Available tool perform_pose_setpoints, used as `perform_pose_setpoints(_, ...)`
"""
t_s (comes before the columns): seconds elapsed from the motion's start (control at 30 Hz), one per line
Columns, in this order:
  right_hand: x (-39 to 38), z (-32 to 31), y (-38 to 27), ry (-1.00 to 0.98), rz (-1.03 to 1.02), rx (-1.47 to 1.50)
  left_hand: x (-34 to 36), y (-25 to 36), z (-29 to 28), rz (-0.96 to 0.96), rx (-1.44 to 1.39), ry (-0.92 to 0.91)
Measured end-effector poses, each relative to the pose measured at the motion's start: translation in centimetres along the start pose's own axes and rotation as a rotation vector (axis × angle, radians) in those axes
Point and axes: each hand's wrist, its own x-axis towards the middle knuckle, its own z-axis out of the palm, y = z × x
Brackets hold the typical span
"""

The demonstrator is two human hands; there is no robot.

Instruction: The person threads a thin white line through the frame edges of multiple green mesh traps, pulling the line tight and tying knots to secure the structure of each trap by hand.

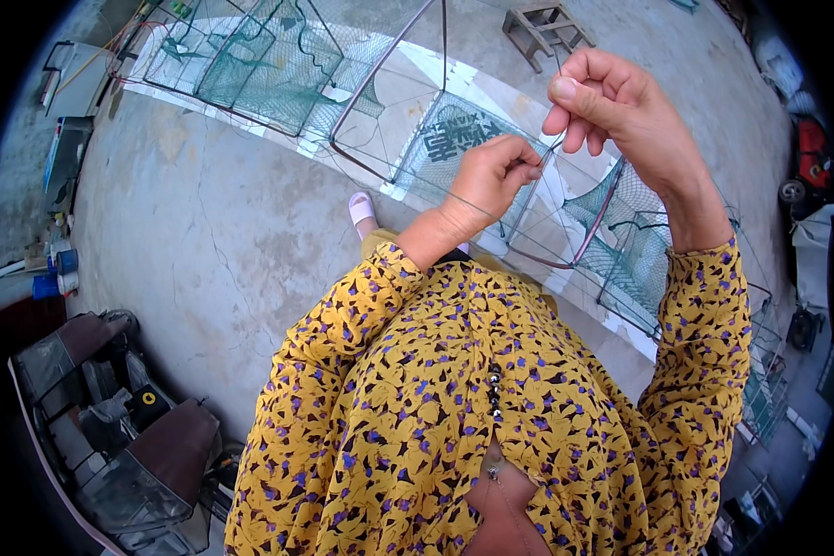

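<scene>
My left hand (493,176) is closed, its fingertips pinching a thin dark line (551,146) and a fold of green netting. My right hand (612,102) is raised higher, thumb and fingers pinched on the same thin line just above the left hand. Below both hands a long folding net trap (435,139) of green mesh on metal wire frames stretches across the concrete floor from upper left to lower right. My yellow patterned sleeves fill the lower middle of the view.
A small wooden stool (544,28) stands at the top beyond the trap. A parked scooter under a cover (111,435) sits at the lower left. Boxes and blue containers (56,269) line the left edge. A red machine (811,153) is at the right.
</scene>
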Motion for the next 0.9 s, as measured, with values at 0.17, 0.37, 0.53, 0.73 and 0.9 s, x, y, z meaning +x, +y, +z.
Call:
perform_pose_setpoints(0.17,1.3,-1.1,1.6,0.073,0.000,-0.133,0.0,-0.1,0.4,0.040,0.001,0.014)
perform_pose_setpoints(0.37,1.5,0.7,1.5,-0.021,0.059,-0.961,-0.3,-0.8,0.0,0.076,0.010,0.054)
perform_pose_setpoints(0.53,1.6,2.2,1.8,-0.306,0.266,-1.119,-0.2,0.0,-0.2,0.166,0.167,0.078)
perform_pose_setpoints(0.73,1.8,2.8,1.8,-0.490,0.381,-1.007,-0.2,-0.7,-0.2,0.149,0.141,0.062)
perform_pose_setpoints(0.9,2.2,2.1,2.5,-0.575,0.456,-0.796,-0.1,-0.7,-0.3,0.172,0.052,0.062)
